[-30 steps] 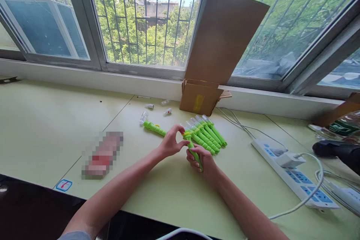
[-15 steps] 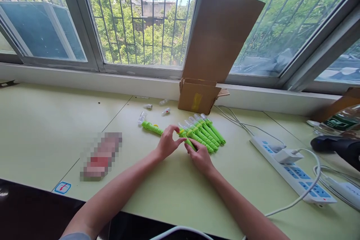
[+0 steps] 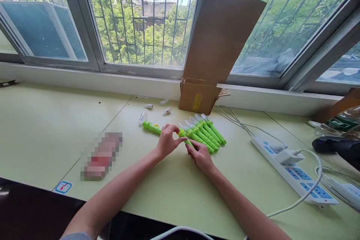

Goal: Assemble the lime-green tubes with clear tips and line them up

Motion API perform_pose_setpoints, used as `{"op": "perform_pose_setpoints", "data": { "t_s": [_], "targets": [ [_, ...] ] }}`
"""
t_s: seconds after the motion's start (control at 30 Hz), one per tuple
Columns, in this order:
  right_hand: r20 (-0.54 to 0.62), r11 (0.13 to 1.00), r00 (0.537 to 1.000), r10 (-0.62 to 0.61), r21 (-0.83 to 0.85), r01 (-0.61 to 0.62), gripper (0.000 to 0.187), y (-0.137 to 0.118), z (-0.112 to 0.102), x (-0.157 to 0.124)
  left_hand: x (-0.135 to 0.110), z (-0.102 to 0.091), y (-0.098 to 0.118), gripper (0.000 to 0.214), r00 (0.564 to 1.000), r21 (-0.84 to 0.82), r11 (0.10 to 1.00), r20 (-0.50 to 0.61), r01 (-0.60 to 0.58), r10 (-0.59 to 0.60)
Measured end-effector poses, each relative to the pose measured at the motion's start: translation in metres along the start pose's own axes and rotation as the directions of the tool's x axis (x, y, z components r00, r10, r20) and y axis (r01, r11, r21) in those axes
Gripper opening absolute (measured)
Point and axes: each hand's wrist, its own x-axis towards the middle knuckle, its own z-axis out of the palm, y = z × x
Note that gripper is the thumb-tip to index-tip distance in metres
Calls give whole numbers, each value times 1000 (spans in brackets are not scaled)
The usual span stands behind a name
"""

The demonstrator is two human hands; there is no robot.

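Observation:
Both hands are on a green plastic toy flute with a yellow part near its upper end. My left hand has its fingers curled at the upper end, thumb against the side. My right hand grips the lower part between thumb and fingers. Just beyond lies a row of several similar green flutes, their clear tips pointing away from me. Another green flute lies left of my left hand, partly hidden behind it. Close to its far end are clear plastic mouthpieces.
Small clear and white pieces lie near the sill. A cardboard box stands against the window. To the right are a power strip with cables, a bottle and a black object. A blurred-out item lies left.

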Motion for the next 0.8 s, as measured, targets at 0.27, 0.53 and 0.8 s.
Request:
{"op": "perform_pose_setpoints", "data": {
  "t_s": [0.27, 0.53, 0.8],
  "targets": [
    [33, 992, 997, 74, 97, -77, 31, -7, 2, -3, -1, -1, 3, 29, 999, 5, 1000, -49, -17, 17],
    [65, 974, 992, 106, 192, -117, 35, -9, 2, -4, -1, -2, 3, 26, 999, -8, 999, -12, -33, 33],
    [69, 948, 986, 151, 271, -164, 34, -5, 2, -2, 1, -3, 4, 23, 999, -2, 999, -10, -47, 47]
  ]
}}
